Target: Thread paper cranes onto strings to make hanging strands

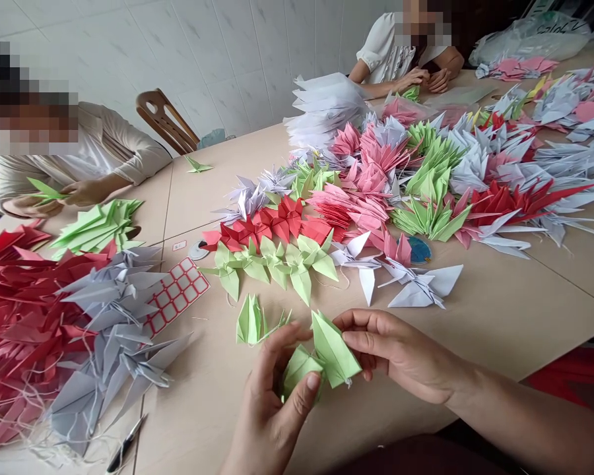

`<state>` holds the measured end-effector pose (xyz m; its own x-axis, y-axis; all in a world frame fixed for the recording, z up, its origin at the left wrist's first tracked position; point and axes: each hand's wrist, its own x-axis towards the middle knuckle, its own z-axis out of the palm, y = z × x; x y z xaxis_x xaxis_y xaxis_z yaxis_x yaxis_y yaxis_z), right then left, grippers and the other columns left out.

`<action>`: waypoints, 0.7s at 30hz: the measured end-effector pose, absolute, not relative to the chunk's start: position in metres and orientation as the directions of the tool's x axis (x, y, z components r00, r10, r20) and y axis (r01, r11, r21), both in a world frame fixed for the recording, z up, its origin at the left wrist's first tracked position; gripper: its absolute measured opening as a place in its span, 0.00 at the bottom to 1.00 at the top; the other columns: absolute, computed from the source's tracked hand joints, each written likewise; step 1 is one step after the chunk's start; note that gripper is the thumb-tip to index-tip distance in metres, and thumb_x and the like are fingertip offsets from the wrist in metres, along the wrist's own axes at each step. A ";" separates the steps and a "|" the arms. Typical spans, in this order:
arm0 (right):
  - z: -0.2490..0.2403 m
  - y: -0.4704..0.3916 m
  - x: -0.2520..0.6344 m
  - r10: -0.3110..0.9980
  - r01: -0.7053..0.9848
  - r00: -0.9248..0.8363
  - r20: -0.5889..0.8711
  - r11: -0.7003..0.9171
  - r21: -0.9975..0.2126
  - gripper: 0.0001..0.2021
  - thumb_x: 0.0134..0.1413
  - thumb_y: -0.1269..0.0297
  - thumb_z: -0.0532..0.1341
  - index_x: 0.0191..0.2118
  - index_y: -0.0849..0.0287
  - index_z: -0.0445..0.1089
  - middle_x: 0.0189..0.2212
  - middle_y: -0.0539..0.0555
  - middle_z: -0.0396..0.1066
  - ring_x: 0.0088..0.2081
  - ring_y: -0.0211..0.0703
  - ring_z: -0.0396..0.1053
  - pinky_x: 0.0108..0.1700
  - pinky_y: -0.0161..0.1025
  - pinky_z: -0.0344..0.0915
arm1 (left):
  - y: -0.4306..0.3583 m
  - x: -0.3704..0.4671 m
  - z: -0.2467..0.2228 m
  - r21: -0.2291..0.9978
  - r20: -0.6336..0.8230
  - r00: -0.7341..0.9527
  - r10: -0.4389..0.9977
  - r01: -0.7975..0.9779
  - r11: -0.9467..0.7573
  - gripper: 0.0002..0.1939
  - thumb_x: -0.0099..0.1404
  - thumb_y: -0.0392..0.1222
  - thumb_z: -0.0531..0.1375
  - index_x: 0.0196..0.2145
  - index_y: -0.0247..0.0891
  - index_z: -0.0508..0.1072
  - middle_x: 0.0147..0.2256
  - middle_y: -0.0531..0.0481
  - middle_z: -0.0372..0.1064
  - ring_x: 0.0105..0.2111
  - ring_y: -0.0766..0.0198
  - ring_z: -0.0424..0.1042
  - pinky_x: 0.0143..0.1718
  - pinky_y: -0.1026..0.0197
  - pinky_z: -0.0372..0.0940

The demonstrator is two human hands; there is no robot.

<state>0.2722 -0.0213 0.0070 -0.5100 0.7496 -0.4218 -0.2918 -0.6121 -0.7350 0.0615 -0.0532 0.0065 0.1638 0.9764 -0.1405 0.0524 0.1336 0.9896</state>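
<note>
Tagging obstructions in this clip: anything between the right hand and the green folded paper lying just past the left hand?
Yes, in this view: the left hand and the held green pieces come between the right hand and that folded paper.

The left hand point(282, 389) pinches a folded green paper point(301, 371) over the table point(420, 353); the right hand point(396, 349) holds another green piece point(335, 349) beside it, with red paper cranes point(277, 223) and green paper cranes point(277, 264) lying beyond
</note>
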 end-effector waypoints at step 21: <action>0.011 -0.036 0.274 0.800 -0.263 -0.562 -0.210 -0.413 -0.872 0.20 0.62 0.51 0.61 0.54 0.55 0.65 0.44 0.55 0.72 0.44 0.42 0.71 0.45 0.40 0.68 | -0.045 0.071 0.013 0.918 -0.321 0.199 0.926 -0.175 0.356 0.09 0.60 0.44 0.67 0.32 0.38 0.73 0.26 0.55 0.66 0.25 0.70 0.64 0.27 0.68 0.64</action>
